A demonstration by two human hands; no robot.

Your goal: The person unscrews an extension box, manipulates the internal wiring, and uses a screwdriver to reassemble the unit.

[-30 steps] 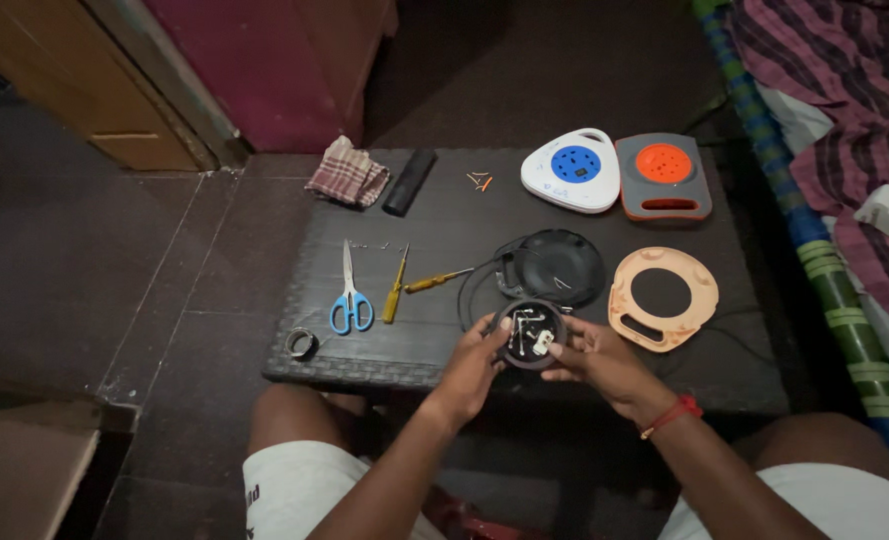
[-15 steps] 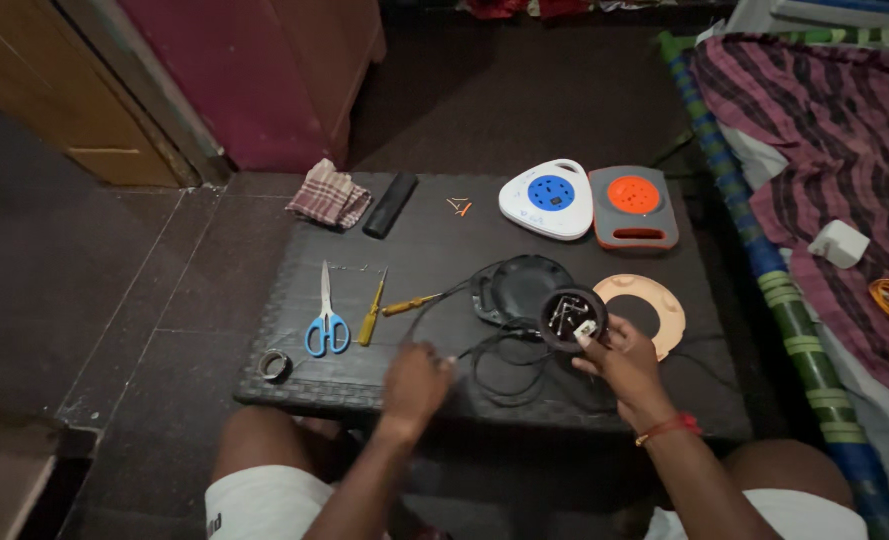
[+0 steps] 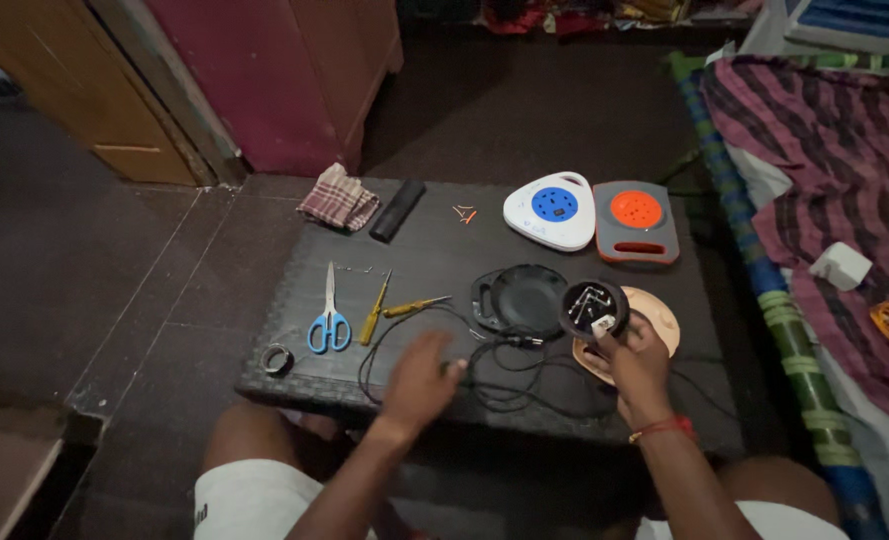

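— Head view: what lay at your far left on the dark table (image 3: 294, 385)?

— A small roll of black tape (image 3: 277, 359) sat near the table's left edge. Just right of it lay blue-handled scissors (image 3: 329, 318), then two yellow-handled screwdrivers (image 3: 376, 310). Farther back you had a checked cloth (image 3: 339, 198) and a black bar-shaped piece (image 3: 396, 210).

— And your left hand (image 3: 422, 376)?

— It hovered over the table's front part, fingers spread and loose, grasping nothing, right at the tangle of black cable (image 3: 509, 375). I couldn't tell whether it touched the cable.

— What was past that?

— A round black cover (image 3: 524, 298) lay flat mid-table. Behind it stood a white unit with a blue centre (image 3: 551, 211) and, beside it, a grey unit with an orange centre (image 3: 636, 221).

— And your right hand (image 3: 636, 362)?

— It gripped a round black housing (image 3: 593, 308), tilted with its open wired inside facing you, lifted over a tan ring-shaped plate (image 3: 659, 318). A striped blanket (image 3: 824, 160) lay at your far right.
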